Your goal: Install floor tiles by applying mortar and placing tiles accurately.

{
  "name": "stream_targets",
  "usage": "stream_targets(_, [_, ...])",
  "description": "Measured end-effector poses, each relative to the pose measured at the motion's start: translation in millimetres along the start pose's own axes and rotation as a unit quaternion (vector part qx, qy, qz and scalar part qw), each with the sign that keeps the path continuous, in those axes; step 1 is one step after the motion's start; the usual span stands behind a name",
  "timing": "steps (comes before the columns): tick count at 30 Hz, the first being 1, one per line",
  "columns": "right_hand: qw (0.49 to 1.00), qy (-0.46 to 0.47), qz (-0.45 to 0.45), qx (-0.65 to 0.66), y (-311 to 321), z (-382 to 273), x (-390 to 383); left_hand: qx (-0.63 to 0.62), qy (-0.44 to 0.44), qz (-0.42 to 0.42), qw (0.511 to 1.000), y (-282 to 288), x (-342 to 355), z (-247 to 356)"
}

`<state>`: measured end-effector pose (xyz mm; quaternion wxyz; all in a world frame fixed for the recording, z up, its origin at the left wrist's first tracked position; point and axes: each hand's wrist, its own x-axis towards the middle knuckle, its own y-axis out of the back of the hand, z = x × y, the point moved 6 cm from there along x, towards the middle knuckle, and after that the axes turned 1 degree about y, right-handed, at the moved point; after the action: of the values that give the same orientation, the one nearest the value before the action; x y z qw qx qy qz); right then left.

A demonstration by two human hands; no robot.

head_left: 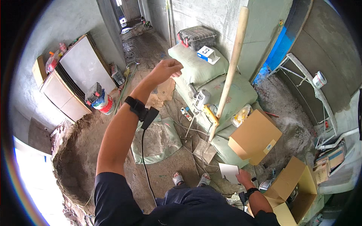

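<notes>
My left hand point(168, 71) is raised at arm's length, its fingers curled together and nothing visible in them. It hangs in front of a stack of pale green sacks point(218, 88). A small blue and white box point(208, 55) and a dark toolbox point(198, 37) rest on the top sack. Low on the right, my right hand point(245, 178) grips the edge of a white sheet point(228, 172). Close by stands an open cardboard box point(286, 182). A second cardboard box point(255, 136) sits on the sacks above that hand. Dark bands circle both my wrists.
A long-handled shovel point(234, 56) leans over the sacks beside a yellow and grey power tool point(209, 114). Cables and a power strip point(186, 113) lie on the floor. Large boards point(86, 64) and a bucket point(107, 105) stand left, above a mortar heap point(77, 158). A ladder point(301, 67) leans right.
</notes>
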<state>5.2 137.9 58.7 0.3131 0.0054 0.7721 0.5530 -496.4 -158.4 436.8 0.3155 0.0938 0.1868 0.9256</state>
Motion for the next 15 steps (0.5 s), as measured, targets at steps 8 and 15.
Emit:
stream_targets(8, [1.000, -0.016, 0.004, 0.013, -9, 2, -1, -0.001, -0.008, -0.028, 1.000, -19, 1, 9])
stream_targets(15, [1.000, -0.008, 0.017, 0.016, -9, -5, 1, 0.004, -0.016, -0.036, 0.999, -14, -5, 14])
